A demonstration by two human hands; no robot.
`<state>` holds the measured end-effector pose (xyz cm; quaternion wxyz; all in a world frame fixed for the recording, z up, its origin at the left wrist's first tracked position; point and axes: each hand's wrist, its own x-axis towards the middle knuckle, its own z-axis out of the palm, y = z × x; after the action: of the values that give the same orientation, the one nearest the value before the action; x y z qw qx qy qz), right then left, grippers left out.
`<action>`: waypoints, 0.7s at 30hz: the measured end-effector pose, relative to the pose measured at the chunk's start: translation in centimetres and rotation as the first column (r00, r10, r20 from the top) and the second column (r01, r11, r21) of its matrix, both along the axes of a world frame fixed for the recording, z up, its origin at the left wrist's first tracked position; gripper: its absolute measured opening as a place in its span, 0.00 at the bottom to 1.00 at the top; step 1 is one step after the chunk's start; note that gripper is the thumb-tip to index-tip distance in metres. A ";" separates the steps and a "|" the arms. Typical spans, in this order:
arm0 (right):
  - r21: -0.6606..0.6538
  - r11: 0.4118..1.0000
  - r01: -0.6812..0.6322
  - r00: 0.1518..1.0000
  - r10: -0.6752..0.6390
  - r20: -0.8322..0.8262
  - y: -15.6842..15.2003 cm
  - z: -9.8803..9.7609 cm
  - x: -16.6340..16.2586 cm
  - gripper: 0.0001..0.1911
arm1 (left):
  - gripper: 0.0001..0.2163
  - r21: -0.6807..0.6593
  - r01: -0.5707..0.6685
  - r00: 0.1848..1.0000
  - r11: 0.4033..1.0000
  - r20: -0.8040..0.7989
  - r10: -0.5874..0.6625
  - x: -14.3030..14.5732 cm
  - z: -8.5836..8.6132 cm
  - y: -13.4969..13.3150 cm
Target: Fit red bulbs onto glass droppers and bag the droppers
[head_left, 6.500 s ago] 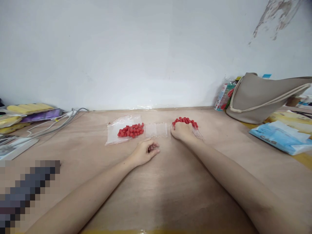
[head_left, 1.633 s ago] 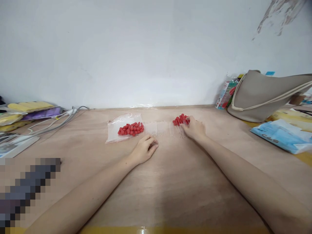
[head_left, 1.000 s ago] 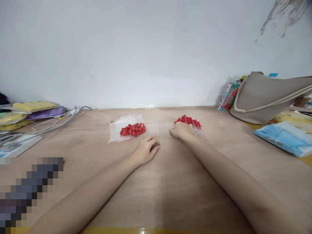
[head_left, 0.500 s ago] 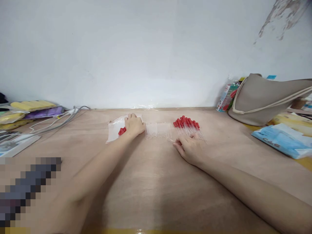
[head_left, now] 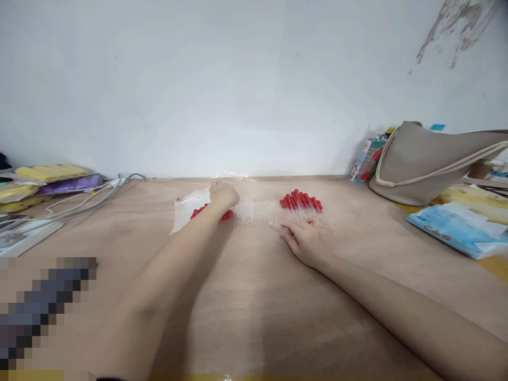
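Observation:
My left hand (head_left: 224,194) is closed over the white sheet (head_left: 186,203) at the left. Its fingertips are turned away, so what they hold cannot be seen. Below it lie loose red rubber bulbs (head_left: 227,215), partly covered by my wrist. My right hand (head_left: 305,239) pinches a thin clear dropper tube (head_left: 275,227) that points left. Between the hands, a row of clear dropper tubes (head_left: 254,212) lies side by side. Just beyond my right hand is a group of red-bulbed droppers (head_left: 301,201), their clear stems towards me.
A grey drawstring bag (head_left: 424,164), a plastic bottle (head_left: 365,159) and a blue tissue pack (head_left: 456,230) stand or lie at the right. Cables (head_left: 95,198) and yellow and purple packets (head_left: 67,180) are at the left. A white wall (head_left: 254,90) closes off the back.
My left hand has moved slightly right and up, and its fingers have closed. More red bulbs now show beside my wrist. My right hand stays almost still with the tube.

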<state>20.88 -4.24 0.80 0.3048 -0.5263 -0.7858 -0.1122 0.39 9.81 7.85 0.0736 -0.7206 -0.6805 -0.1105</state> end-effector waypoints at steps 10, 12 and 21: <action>-0.013 0.988 -0.156 0.984 0.155 -0.086 0.2 -0.4 -0.3 0.10 | 0.07 0.185 0.671 0.626 0.718 0.378 -0.682 -2.1 -6.0 -11.1; -0.011 0.978 -0.210 0.975 0.208 -0.077 0.0 -0.4 -0.6 0.10 | 0.09 0.199 0.684 0.597 0.702 0.401 -0.695 -2.2 -6.4 -11.4; -0.009 0.963 -0.268 0.962 0.267 -0.064 0.0 -0.7 -1.0 0.10 | 0.09 0.195 0.709 0.556 0.677 0.436 -0.708 -1.8 -5.6 -11.8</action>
<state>19.92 -4.22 0.09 0.3366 -0.4214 -0.8408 -0.0466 -1.41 -1.95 2.20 -0.1485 -0.8817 -0.3291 -0.3038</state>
